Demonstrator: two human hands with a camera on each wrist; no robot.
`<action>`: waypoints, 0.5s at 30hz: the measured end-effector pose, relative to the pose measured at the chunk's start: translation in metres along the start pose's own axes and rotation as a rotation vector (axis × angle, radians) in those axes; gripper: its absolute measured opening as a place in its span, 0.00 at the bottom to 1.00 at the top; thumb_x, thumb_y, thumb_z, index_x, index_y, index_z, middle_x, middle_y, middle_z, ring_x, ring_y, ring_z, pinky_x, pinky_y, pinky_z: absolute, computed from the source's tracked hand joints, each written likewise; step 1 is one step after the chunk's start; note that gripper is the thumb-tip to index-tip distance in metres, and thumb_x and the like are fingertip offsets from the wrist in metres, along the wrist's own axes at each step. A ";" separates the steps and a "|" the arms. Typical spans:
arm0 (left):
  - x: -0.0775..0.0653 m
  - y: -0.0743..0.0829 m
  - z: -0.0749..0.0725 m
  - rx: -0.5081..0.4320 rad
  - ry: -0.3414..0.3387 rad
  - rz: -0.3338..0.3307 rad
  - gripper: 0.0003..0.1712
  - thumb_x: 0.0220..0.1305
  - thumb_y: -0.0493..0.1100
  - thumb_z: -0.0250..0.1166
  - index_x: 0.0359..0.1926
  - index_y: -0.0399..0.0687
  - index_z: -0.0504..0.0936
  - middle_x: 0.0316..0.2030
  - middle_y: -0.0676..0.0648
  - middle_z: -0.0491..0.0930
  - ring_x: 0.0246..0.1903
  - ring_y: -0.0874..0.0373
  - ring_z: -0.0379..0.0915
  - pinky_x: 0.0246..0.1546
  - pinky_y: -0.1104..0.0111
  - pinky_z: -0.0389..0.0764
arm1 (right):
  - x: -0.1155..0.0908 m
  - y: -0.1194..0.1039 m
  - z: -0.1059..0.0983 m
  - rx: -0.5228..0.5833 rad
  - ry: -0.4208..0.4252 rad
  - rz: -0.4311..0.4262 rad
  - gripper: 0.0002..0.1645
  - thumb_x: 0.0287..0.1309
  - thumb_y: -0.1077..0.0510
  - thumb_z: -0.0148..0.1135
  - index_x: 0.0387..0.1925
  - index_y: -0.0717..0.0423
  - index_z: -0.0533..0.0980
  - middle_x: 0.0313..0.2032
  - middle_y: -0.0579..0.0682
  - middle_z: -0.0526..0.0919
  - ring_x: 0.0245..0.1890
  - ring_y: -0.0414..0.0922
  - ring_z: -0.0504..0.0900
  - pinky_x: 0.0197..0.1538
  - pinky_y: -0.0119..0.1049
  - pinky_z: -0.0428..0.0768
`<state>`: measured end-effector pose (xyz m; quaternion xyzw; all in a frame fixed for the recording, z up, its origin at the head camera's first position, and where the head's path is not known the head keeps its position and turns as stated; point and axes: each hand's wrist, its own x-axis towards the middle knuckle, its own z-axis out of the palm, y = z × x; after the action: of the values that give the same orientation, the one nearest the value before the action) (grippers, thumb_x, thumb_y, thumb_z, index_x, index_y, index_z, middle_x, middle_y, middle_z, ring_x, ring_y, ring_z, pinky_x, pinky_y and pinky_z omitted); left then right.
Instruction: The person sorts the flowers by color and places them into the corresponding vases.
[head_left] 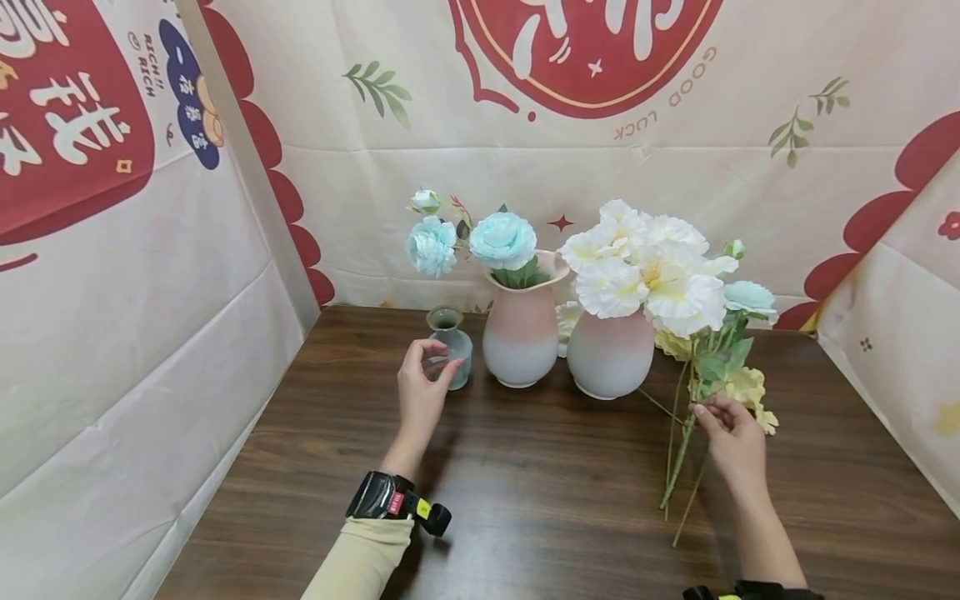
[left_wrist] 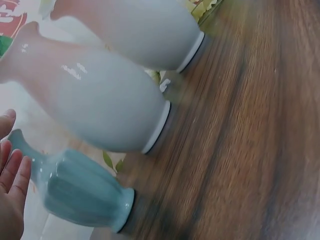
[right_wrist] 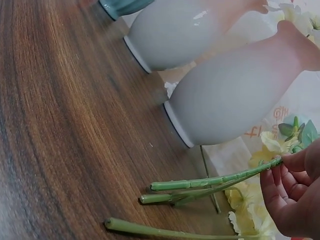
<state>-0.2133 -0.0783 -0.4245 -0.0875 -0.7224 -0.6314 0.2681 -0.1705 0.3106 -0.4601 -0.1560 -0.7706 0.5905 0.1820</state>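
My left hand (head_left: 422, 398) is beside the small teal vase (left_wrist: 82, 187), thumb and fingers spread apart near its neck; no grip shows, and touching I cannot tell. My right hand (head_left: 737, 450) pinches a green artificial flower stem (right_wrist: 215, 181) between thumb and fingers. Leaves and a pale blue flower (head_left: 748, 297) rise above that hand, the stem's cut end pointing down toward me. Other thin stems hang or lie close by, with yellow flowers (head_left: 744, 387) behind the fingers. Whether more than one stem is pinched is unclear.
Two pink-and-white vases stand mid-table: the left vase (head_left: 519, 342) holds light blue flowers (head_left: 502, 239), the right vase (head_left: 611, 354) large white flowers (head_left: 652, 267). They rest on a dark wooden table (head_left: 525, 500). Printed cloth (head_left: 315, 200) hangs behind and at both sides.
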 end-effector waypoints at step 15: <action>0.002 -0.007 -0.005 -0.006 0.002 -0.027 0.18 0.56 0.26 0.70 0.45 0.22 0.74 0.44 0.27 0.76 0.48 0.32 0.78 0.51 0.43 0.84 | 0.001 0.005 -0.001 -0.195 -0.064 0.041 0.13 0.70 0.61 0.57 0.47 0.69 0.72 0.23 0.17 0.74 0.28 0.19 0.74 0.33 0.14 0.78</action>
<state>-0.2169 -0.0850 -0.4292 -0.0778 -0.7212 -0.6374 0.2600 -0.1710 0.3138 -0.4646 -0.1697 -0.8264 0.5210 0.1293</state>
